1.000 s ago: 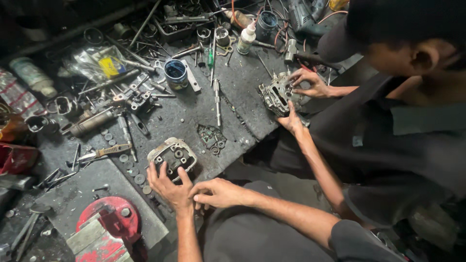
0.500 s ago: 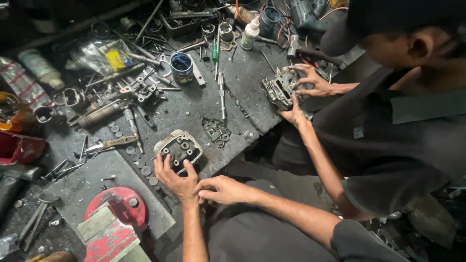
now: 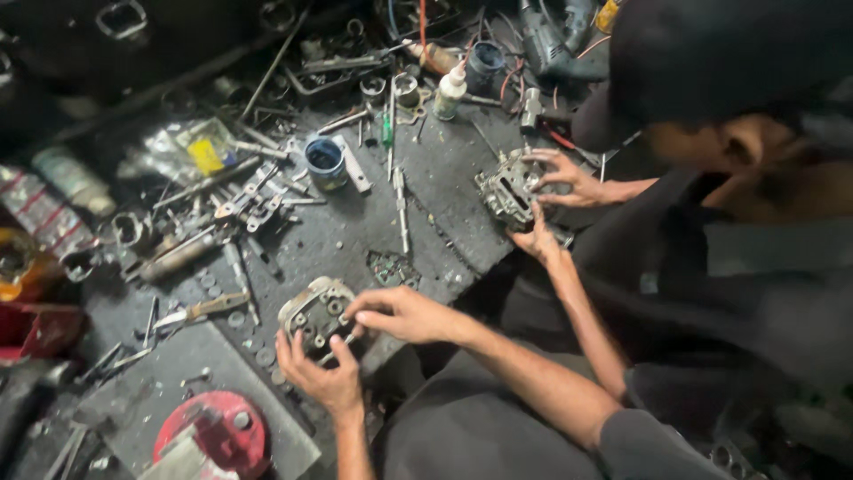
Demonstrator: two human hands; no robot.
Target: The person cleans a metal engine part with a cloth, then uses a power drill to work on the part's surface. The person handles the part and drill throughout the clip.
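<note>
A grey metal engine part [image 3: 313, 318] with several round holes rests near the front edge of the dirty workbench [image 3: 444, 191]. My left hand [image 3: 324, 378] cups its near side from below. My right hand [image 3: 400, 313] lies on its right side, fingers curled over the top, with a thin metal tool under the fingertips. Across from me another person in dark clothes holds a second engine part [image 3: 506, 188] with both hands [image 3: 569, 178].
Spanners, screwdrivers and small parts litter the bench. A blue tin [image 3: 325, 161] and a white squeeze bottle [image 3: 450, 92] stand toward the back. A red vise [image 3: 213, 436] sits at the lower left, a red tray [image 3: 31, 329] at the left edge.
My right hand has moved up from beside the engine part onto its top. My left hand stays under it. The view has shifted closer; the other person keeps hold of the second part.
</note>
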